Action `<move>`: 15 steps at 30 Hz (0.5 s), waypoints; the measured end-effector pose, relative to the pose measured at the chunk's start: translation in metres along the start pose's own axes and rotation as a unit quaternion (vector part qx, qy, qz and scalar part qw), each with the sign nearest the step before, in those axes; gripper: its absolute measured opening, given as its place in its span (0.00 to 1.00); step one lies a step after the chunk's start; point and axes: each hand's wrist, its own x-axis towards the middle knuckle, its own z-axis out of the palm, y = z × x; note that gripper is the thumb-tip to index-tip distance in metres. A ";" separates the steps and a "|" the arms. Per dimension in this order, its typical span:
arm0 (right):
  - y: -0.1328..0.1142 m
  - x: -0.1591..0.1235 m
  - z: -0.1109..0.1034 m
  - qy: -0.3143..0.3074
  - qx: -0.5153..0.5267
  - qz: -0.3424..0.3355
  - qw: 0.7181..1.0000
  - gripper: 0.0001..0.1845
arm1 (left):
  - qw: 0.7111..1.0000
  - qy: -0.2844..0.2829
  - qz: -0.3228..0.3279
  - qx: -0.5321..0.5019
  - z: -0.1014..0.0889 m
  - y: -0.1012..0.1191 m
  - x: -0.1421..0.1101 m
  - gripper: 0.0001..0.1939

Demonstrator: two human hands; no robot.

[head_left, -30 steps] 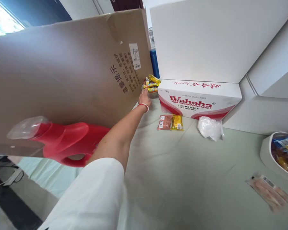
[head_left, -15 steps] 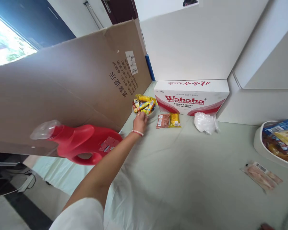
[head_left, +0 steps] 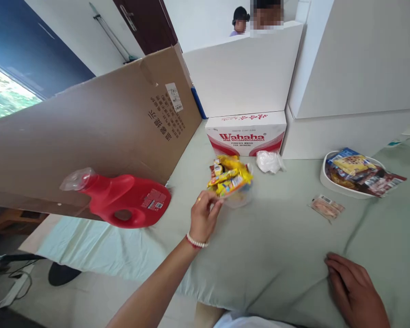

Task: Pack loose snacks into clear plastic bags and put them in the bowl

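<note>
We pinch the near-left edge of the clear bowl (head_left: 239,198) between the thumb and fingers of our left hand (head_left: 204,215), so this grip is closed on it. The bowl is near the middle of our view, in front of the Wahaha box (head_left: 246,136); we cannot tell whether its base touches the surface (head_left: 276,237). Snack packets (head_left: 228,176), mostly yellow with some darker ones, are heaped in it above the rim. Our left wrist wears a white and red bracelet (head_left: 197,242).

Our right hand (head_left: 357,289) rests on the green cloth at the lower right, well apart from the bowl. Its grip is loosely open, the fingers slightly bent with a gap below them, and we see nothing in it.

To the left of the bowl, a red jug (head_left: 131,200) lies on its side, clear plastic (head_left: 78,179) over its neck, beside the tall cardboard panel (head_left: 89,132). A crumpled white plastic bag (head_left: 269,161) sits in front of the box, near its right end. Farther right, a white basket (head_left: 345,189) holds blue, yellow and brown packs (head_left: 358,171), one sticking out past its right rim. A flat pinkish packet (head_left: 326,207) lies just in front of the basket. Beyond the white panel (head_left: 242,77), we see parts of two people, one in a black cap (head_left: 241,13).
</note>
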 end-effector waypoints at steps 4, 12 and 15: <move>-0.003 0.003 -0.002 0.006 0.009 -0.005 1.000 0.11 | 0.869 0.074 -0.271 -0.407 0.076 0.001 0.049 0.15; -0.004 -0.001 0.000 0.008 0.046 0.021 0.999 0.11 | 0.717 0.047 -0.426 -0.549 0.123 -0.006 0.069 0.14; -0.008 0.004 -0.006 0.010 0.099 0.074 0.992 0.11 | 0.699 0.021 -0.437 -0.566 0.116 0.004 0.045 0.14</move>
